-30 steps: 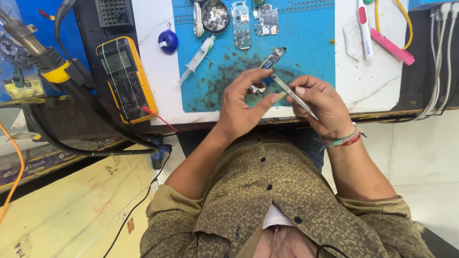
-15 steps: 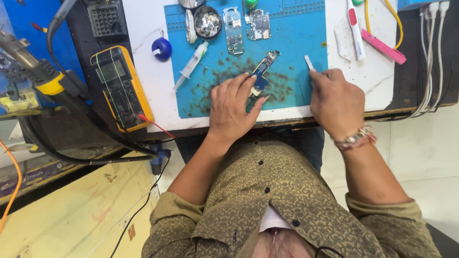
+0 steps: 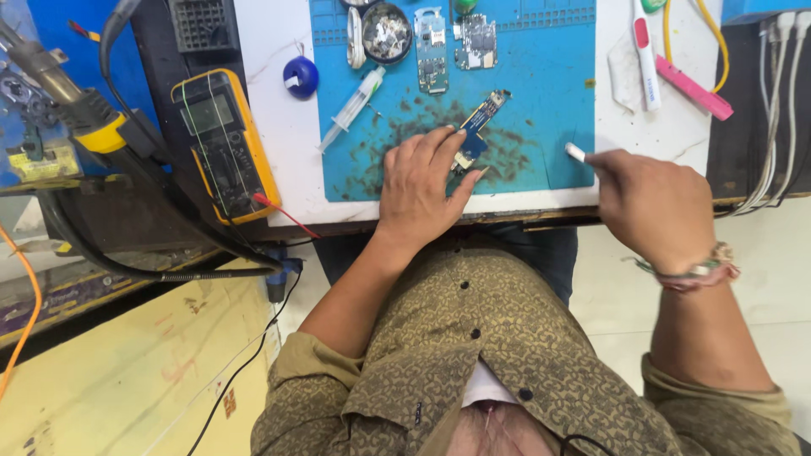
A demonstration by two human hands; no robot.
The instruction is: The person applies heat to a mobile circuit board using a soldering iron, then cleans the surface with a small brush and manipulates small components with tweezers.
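My left hand (image 3: 420,183) lies on the blue work mat (image 3: 541,76), fingertips pressing down a small blue circuit board (image 3: 478,127) that lies at a slant. My right hand (image 3: 655,203) is over the mat's right edge, closed around a slim white-tipped tool (image 3: 575,152) whose end points left. The tool is apart from the board. Dark stains cover the mat around the board.
Two more circuit boards (image 3: 431,46) (image 3: 476,38), a round dish of small parts (image 3: 386,32) and a syringe (image 3: 351,108) lie on the mat. A yellow multimeter (image 3: 224,139) and a soldering iron (image 3: 63,93) sit left. A pink tool (image 3: 694,89) and cables lie right.
Both hands came down from holding the board and tool together above the bench. The left now pins the board on the mat; the right has swung out to the right with the tool.
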